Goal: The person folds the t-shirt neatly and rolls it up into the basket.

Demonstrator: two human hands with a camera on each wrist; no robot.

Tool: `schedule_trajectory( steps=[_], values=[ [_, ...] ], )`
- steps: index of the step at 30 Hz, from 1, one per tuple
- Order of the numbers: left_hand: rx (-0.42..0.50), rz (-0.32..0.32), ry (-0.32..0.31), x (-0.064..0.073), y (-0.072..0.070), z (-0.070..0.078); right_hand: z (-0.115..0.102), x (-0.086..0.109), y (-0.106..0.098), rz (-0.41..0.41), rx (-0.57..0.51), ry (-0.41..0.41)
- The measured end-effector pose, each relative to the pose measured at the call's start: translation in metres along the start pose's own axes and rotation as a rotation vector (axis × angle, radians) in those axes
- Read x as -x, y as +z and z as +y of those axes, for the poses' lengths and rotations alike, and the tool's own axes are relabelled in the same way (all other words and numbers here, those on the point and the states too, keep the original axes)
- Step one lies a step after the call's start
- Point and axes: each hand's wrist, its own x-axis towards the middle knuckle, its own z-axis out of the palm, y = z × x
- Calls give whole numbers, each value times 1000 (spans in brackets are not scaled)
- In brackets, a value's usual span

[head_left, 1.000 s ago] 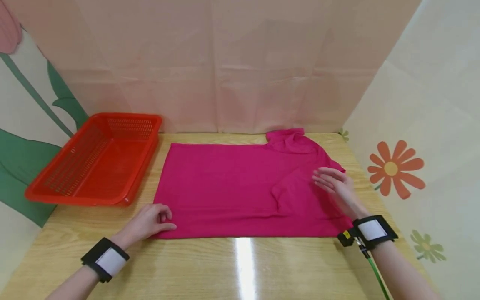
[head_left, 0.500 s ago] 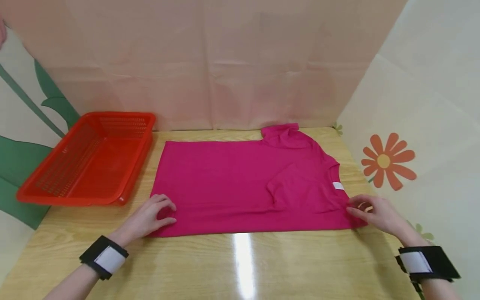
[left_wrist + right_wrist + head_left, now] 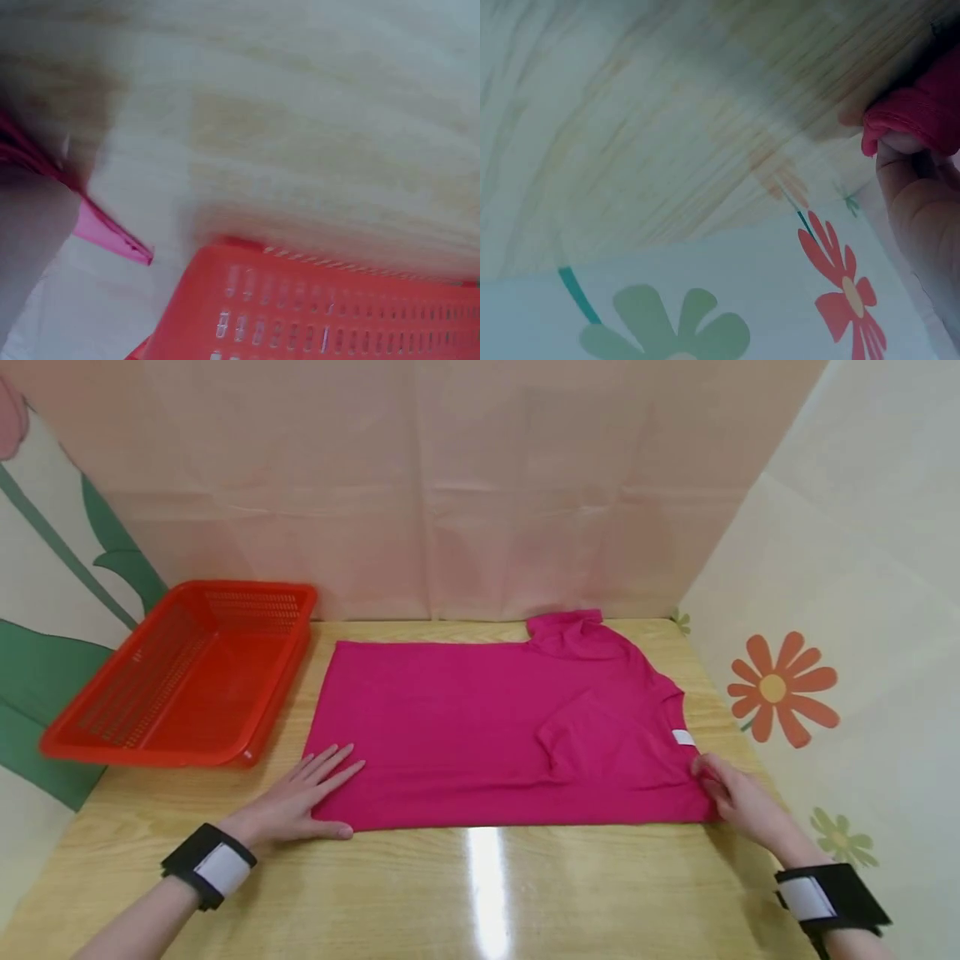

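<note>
A magenta T-shirt (image 3: 450, 718) lies spread sideways on the table, its hem to the left and its collar with a white label (image 3: 683, 737) to the right. One sleeve sticks out at the far side; the near part looks folded inward. With fingers straight and spread, my left hand (image 3: 303, 797) rests on the shirt's near left corner. At the near right, below the label, my right hand (image 3: 746, 802) pinches the shirt's edge. The right wrist view shows the cloth (image 3: 919, 116) between thumb and fingers.
A red plastic basket (image 3: 258, 727) with slotted walls stands left of the shirt. The wooden table (image 3: 390, 893) meets a pinkish covered wall (image 3: 480, 493) behind and a flower-printed side wall (image 3: 885, 635) on the right.
My right hand has gone from above the collar area to the near right edge and taken hold of the cloth. My left hand's fingers have straightened and spread on the shirt.
</note>
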Motion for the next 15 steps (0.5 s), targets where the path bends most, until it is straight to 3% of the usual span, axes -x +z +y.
schedule_trajectory(
  steps=[5, 7, 9, 12, 15],
  values=[
    [-44, -73, -94, 0, 5, -4, -5, -2, -2, -140, 122, 90],
    [-78, -84, -134, -2, 5, -3, -13, -3, -4, -141, 158, 128],
    [-113, -61, -142, -5, 5, 1, -25, -5, -6, -92, 213, 126],
    [-187, 4, -101, -14, 5, 13, -49, -13, -6, 16, 246, 68],
    [-272, 84, 37, -28, 6, 28, -74, -27, 0, 56, 185, -36]
  ],
)
